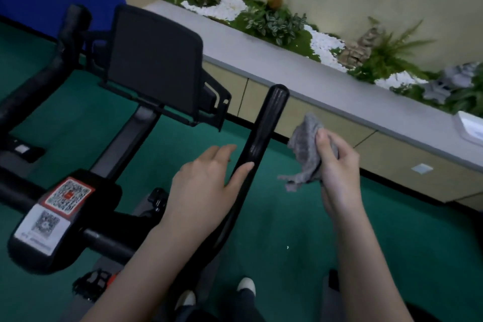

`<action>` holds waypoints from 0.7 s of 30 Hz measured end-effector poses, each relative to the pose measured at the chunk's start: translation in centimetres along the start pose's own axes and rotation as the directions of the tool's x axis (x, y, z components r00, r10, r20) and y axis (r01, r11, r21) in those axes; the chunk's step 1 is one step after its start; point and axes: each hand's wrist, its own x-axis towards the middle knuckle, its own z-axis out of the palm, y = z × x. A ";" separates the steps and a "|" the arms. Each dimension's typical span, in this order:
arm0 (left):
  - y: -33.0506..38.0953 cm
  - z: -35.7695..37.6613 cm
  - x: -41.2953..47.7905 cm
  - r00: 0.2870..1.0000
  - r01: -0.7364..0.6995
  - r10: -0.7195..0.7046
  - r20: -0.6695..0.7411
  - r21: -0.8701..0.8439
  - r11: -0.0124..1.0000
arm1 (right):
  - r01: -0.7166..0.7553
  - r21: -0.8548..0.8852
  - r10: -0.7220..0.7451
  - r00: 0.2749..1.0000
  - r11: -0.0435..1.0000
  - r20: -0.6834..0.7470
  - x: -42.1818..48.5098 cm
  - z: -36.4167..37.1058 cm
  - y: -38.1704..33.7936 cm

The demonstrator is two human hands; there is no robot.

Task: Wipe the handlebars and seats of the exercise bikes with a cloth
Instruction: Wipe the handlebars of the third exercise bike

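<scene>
My right hand is curled tight around the grey cloth. The cloth is bunched up, with its loose ends sticking out above and below my fingers. It hangs in the air just to the right of the bike's right handlebar and does not touch it.

My left hand is flat and open and holds nothing. Its fingers are straight and point away from me. My thumb rests on the near part of that black handlebar.

The handlebar is long and black and runs from near me up toward the far wall. To the left of it, farther away, stands the bike's dark screen. The other handlebar is far over on the left.

Near me on the left, the black middle part has two square code stickers. The floor is green. On the far right a long ledge holds green plants and white stones.
</scene>
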 end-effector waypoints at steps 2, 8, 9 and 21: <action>0.7 -0.3 0.4 0.997 -0.067 0.068 -0.038 0.023 0.997 | -0.009 0.012 0.009 0.999 1.000 -0.039 -1.0 -1.0 0.7; 5.2 1.7 1.0 0.941 -0.298 0.310 -0.136 0.102 0.949 | 0.011 -0.050 -0.013 0.999 0.999 -0.046 -2.0 -4.9 2.5; 6.1 2.5 1.2 0.934 -0.320 0.335 -0.121 0.125 0.939 | 0.006 -0.061 -0.009 0.999 0.998 -0.051 -1.9 -5.9 2.8; 17.5 16.9 3.5 0.937 -0.344 0.321 0.139 0.198 0.918 | -0.106 -0.128 0.091 0.989 0.986 -0.120 -0.1 -23.1 6.6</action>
